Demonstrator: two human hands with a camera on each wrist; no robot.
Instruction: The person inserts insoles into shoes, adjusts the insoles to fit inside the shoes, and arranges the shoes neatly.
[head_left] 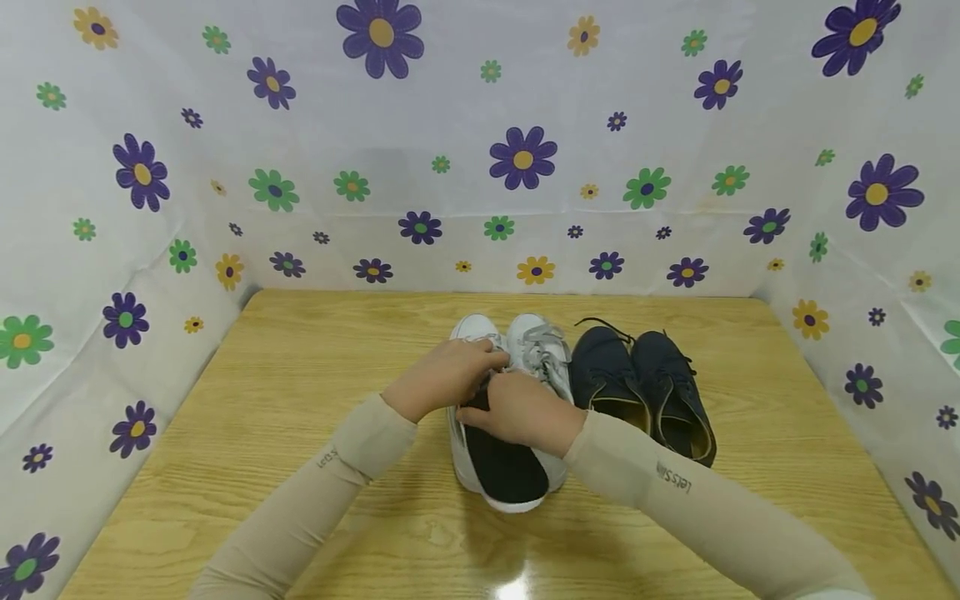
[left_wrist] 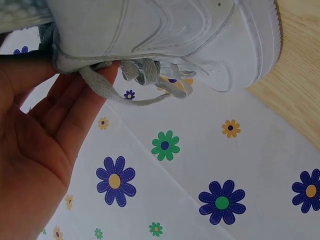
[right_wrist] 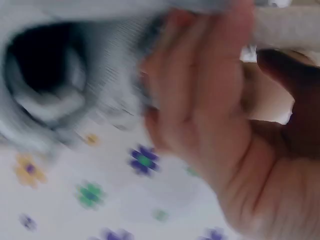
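Note:
A pair of white sneakers with grey laces stands at the table's middle. My left hand [head_left: 450, 375] is at the left white sneaker [head_left: 471, 327], its thumb and fingers pinching the upper beside the loose laces [left_wrist: 145, 75] in the left wrist view. Above the opening, my right hand [head_left: 525, 408] grips a black insole [head_left: 506, 471] with a white edge, thumb along its side. The insole slants over the sneakers' heels, its front end hidden by my hands. Alongside stands the right white sneaker [head_left: 527, 327]. The right wrist view is blurred; my fingers [right_wrist: 195, 75] curl there.
A pair of dark navy lace-up shoes [head_left: 611, 375] stands close right of the white sneakers, one lace sticking out. Beneath is a wood-grain table [head_left: 322, 350]. A flower-print white cloth [head_left: 450, 108] walls the back and both sides.

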